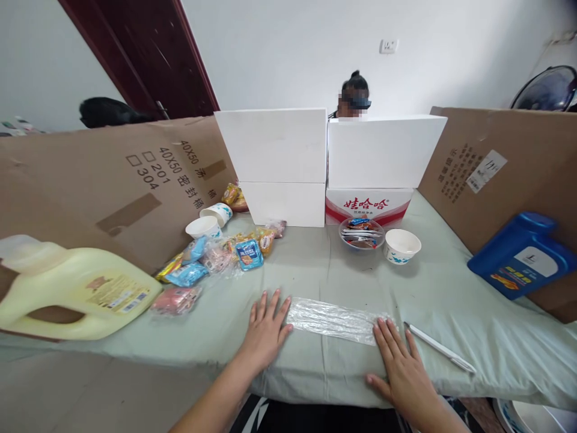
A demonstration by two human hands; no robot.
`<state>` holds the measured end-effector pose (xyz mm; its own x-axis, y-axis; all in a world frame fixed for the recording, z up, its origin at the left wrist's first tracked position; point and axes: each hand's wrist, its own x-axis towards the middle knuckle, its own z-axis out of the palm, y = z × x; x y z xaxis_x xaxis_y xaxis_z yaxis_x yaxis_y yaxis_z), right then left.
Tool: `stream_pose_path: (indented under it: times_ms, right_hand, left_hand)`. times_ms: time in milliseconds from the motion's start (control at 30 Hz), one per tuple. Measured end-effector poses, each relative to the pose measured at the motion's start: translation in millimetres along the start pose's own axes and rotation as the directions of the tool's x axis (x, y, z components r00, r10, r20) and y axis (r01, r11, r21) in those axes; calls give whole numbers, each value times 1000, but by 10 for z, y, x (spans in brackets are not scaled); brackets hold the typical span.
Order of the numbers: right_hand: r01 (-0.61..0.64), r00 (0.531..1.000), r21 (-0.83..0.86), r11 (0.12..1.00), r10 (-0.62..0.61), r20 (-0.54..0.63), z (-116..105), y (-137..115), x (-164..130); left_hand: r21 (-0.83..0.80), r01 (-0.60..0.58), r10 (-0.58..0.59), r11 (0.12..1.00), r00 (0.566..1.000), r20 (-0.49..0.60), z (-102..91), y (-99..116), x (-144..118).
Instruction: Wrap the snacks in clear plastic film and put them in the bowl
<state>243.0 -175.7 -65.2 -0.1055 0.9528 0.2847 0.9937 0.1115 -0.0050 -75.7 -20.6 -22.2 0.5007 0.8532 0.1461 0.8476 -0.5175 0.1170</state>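
Note:
A folded clear plastic bag [331, 319] lies flattened in a long strip across the cloth near the table's front edge. At its left end rests my left hand [267, 331], palm down with fingers spread. My right hand [399, 361] lies flat over the strip's right end, its fingertips on the plastic and its thumb out to the side. Neither hand grips anything. Just right of my right hand is a white pen [439, 347], lying at a slant.
Snack packets [220, 255] and tipped paper cups [204, 227] lie at left, beside a yellow jug [103, 288]. A clear bowl of packets [360, 233] and a paper cup [402, 245] stand before white boxes [282, 147]. A blue bottle [518, 255] leans at right. A person [354, 96] is behind.

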Motion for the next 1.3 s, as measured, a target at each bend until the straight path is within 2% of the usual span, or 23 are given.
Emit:
stream_pose_path:
  times_ms: [33,100,167,267,333,400,500,600,667,733,833,900,967,1033,1167,1300]
  right_hand:
    - [7,999,-17,1000,-8,-46,-4,-24,-67]
    - [1,993,-36,999,-5,-119,-25,-66,-172]
    - [-13,987,-33,999,8,-161,-61,-71,-259]
    - [19,983,5,1000,-18,-183,-149,-21,-390]
    - [72,972,42,997,-61,-228,-241,11,-465]
    - [153,942,63,986,-126,-312,-365,15,-505]
    - [318,880,78,945,-263,-396,-594,-26,-477]
    - [442,856,170,881,-358,-372,-839,-85,-373]
    - [468,876,316,825,-388,-285,-993,-121,-282]
    - [383,920,515,767,-369,-135,-1116,-147,-165]
    - [75,959,731,679,-250,134,-1165,-153,112]
    - [-114,955,792,600,-152,253,-1060,-132,384]
    - [-264,945,806,530,-28,327,-849,-99,697]
    - [-372,921,772,516,100,376,-580,-73,993]
    - [-455,889,688,565,251,382,-138,-86,1339]
    - [-474,881,610,635,336,334,-40,-186,1372]
  left_hand:
    - [-24,6,-7,1000,999,-49,-27,122,-37]
    - [-113,-68,59,991,995,-84,-73,439,-84]
    - [-184,-139,132,973,990,-50,-90,759,-72]
    - [-149,-113,114,982,993,1,-34,1076,68]
    - [-102,-136,138,985,990,13,49,1157,197]
    - [-96,-232,234,968,972,9,132,1169,298]
    - [-139,-418,420,898,908,-17,187,1148,334]
    - [-204,-530,521,823,848,-99,130,1155,228]
    - [-286,-553,527,782,833,-169,67,1174,110]
    - [-390,-583,552,713,809,-201,24,1182,-11]
    - [-526,-602,598,600,775,-205,46,1145,-145]
    - [-591,-584,578,557,783,-229,112,1098,-191]
    - [-638,-560,534,529,804,-262,186,1058,-207]
    - [-677,-539,498,502,819,-284,233,1039,-203]
    - [-725,-501,483,473,835,-262,199,1041,-166]
    - [-733,-449,497,511,850,-174,103,1049,-142]
